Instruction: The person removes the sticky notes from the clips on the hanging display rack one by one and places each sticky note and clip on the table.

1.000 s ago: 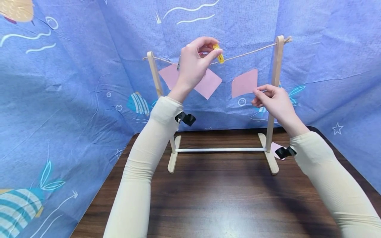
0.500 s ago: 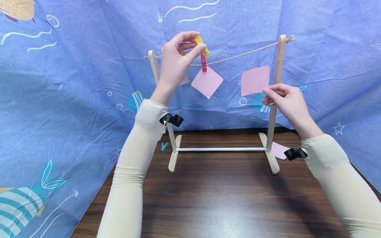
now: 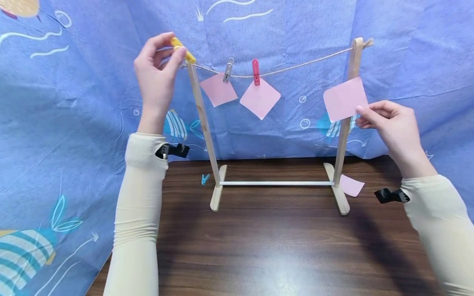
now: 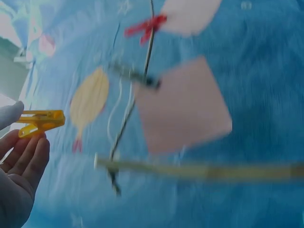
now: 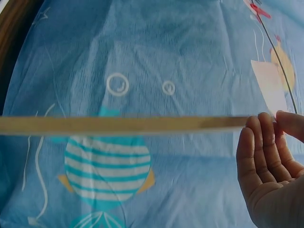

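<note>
Between thumb and fingers my left hand (image 3: pixel 157 74) pinches a yellow clothespin (image 3: pixel 184 50), held up by the top of the stand's left post. The left wrist view shows the same yellow clothespin (image 4: pixel 42 121) apart from the string. My right hand (image 3: pixel 394 127) grips a pink paper square (image 3: pixel 344 100) by its lower right corner, in front of the right post. Two more pink squares hang from the string (image 3: pixel 300 68): the left one (image 3: pixel 217 91) under a grey clothespin (image 3: pixel 228 70), the other (image 3: pixel 260 99) under a red clothespin (image 3: pixel 256 72).
The wooden stand (image 3: pixel 201 111) has a white crossbar (image 3: pixel 277 183) low between its feet. A small blue clothespin (image 3: pixel 205 179) lies left of it on the dark table (image 3: pixel 274 238). Beyond the right foot lies another pink paper (image 3: pixel 352 186). A blue patterned cloth (image 3: pixel 296 24) hangs behind.
My left hand has moved left along the string with the yellow clothespin, uncovering the hanging squares. My right hand has shifted right with its paper, which now overlaps the right post.
</note>
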The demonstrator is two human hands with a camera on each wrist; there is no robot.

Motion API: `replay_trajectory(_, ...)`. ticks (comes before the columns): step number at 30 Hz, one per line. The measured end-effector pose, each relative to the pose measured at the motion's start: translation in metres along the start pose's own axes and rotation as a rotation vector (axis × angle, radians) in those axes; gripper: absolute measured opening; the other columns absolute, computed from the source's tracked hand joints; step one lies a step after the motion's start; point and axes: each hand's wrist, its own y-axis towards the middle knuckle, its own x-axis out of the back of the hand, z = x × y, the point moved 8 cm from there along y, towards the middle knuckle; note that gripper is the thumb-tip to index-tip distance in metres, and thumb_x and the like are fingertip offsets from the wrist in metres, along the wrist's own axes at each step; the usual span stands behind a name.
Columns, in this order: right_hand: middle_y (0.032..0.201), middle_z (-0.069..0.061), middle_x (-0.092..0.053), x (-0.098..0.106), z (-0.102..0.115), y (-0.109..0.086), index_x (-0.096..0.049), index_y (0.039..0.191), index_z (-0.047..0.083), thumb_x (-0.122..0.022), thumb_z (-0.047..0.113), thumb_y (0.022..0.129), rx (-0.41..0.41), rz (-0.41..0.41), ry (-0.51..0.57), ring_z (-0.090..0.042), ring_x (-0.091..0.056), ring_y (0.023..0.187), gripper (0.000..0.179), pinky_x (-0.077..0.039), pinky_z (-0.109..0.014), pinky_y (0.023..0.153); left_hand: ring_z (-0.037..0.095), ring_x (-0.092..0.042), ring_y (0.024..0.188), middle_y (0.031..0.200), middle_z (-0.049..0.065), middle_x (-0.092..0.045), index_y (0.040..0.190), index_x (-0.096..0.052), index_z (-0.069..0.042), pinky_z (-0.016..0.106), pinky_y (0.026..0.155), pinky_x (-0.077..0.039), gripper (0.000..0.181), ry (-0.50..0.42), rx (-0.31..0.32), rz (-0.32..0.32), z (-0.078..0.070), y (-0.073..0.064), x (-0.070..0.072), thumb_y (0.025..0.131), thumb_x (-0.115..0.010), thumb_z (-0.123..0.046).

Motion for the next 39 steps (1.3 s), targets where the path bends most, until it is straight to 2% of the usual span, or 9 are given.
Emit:
replay_trajectory(5,0.072,-0.007,-0.074,0.022,0.002,-0.004,-0.072,0.09,-0.003,-0.076,-0.004,0.086,0.023,-0.049,0.13,-0.014,-0.072,0.062,0.006,-0.059,-0.019,0.063,0.02,-0.064,0.102,0.109,0.007,-0.067,0.114,-0.074,-0.007,0.027,0.085,-0.052,0.029,0.07,0.016,-0.118,0.003,-0.003,0.046,0.086,-0.08,-0.004)
replay_trajectory(9,0.071,-0.01,-0.074,0.04,0.002,-0.007,-0.07,0.088,-0.006,-0.074,-0.009,0.086,0.057,-0.102,0.209,-0.016,-0.072,0.061,0.006,-0.059,-0.021,0.062,0.018,-0.061,0.103,0.111,0.006,-0.066,0.114,-0.074,-0.008,0.028,0.089,-0.051,0.029,0.071,0.066,-0.172,0.016,-0.007,0.073,0.086,-0.08,-0.006)
replay_trajectory(12,0.07,-0.01,-0.074,0.053,0.001,-0.01,-0.069,0.088,-0.006,-0.075,-0.009,0.086,0.076,-0.152,0.226,-0.017,-0.071,0.06,0.007,-0.059,-0.021,0.061,0.016,-0.06,0.101,0.111,0.005,-0.066,0.115,-0.074,-0.009,0.027,0.089,-0.052,0.03,0.073,0.11,-0.184,0.039,-0.008,0.09,0.085,-0.081,-0.007)
replay_trajectory(16,0.071,-0.01,-0.074,0.071,-0.007,-0.015,-0.07,0.093,-0.008,-0.076,-0.007,0.085,0.084,-0.229,0.233,-0.017,-0.071,0.06,0.01,-0.059,-0.022,0.062,0.013,-0.06,0.096,0.109,0.002,-0.067,0.116,-0.074,-0.008,0.022,0.082,-0.053,0.033,0.136,0.186,-0.181,0.083,-0.015,0.108,0.084,-0.083,-0.008)
replay_trajectory(21,0.071,-0.005,-0.074,0.091,-0.026,-0.023,-0.072,0.094,-0.002,-0.077,-0.002,0.087,0.03,-0.311,0.146,-0.012,-0.071,0.061,0.009,-0.057,-0.016,0.062,0.007,-0.059,0.089,0.106,-0.003,-0.066,0.124,-0.07,-0.004,0.014,0.07,-0.053,0.039,0.269,0.375,-0.146,0.141,-0.045,0.122,0.086,-0.08,-0.006)
replay_trajectory(25,0.069,-0.004,-0.074,0.106,-0.047,-0.029,-0.072,0.092,0.0,-0.076,-0.001,0.087,-0.031,-0.354,0.135,-0.01,-0.071,0.059,0.007,-0.057,-0.015,0.06,0.004,-0.056,0.088,0.107,-0.005,-0.062,0.132,-0.065,-0.002,0.014,0.071,-0.051,0.045,0.333,0.514,-0.105,0.175,-0.072,0.128,0.089,-0.076,-0.003)
replay_trajectory(28,0.066,-0.005,-0.073,0.119,-0.062,-0.034,-0.071,0.09,0.001,-0.075,-0.002,0.087,-0.071,-0.394,0.151,-0.01,-0.07,0.055,0.006,-0.056,-0.016,0.057,0.002,-0.054,0.089,0.112,0.0,-0.062,0.137,-0.061,-0.003,0.015,0.077,-0.05,0.049,0.41,0.568,-0.06,0.195,-0.089,0.131,0.09,-0.074,0.0)
replay_trajectory(32,0.064,-0.003,-0.071,0.136,-0.083,-0.044,-0.07,0.088,0.003,-0.073,-0.003,0.089,-0.13,-0.434,0.15,-0.009,-0.068,0.052,0.006,-0.055,-0.016,0.053,0.003,-0.053,0.09,0.121,0.014,-0.063,0.141,-0.058,-0.003,0.016,0.082,-0.05,0.052,0.525,0.612,0.012,0.221,-0.112,0.139,0.09,-0.071,0.002)
replay_trajectory(39,0.067,0.003,-0.069,0.162,-0.122,-0.06,-0.07,0.083,0.009,-0.072,0.001,0.09,-0.278,-0.482,0.136,-0.006,-0.067,0.056,0.011,-0.055,-0.016,0.053,0.026,-0.062,0.105,0.126,0.023,-0.065,0.142,-0.056,-0.001,0.013,0.074,-0.048,0.052,0.666,0.653,0.15,0.257,-0.151,0.146,0.092,-0.071,-0.004)
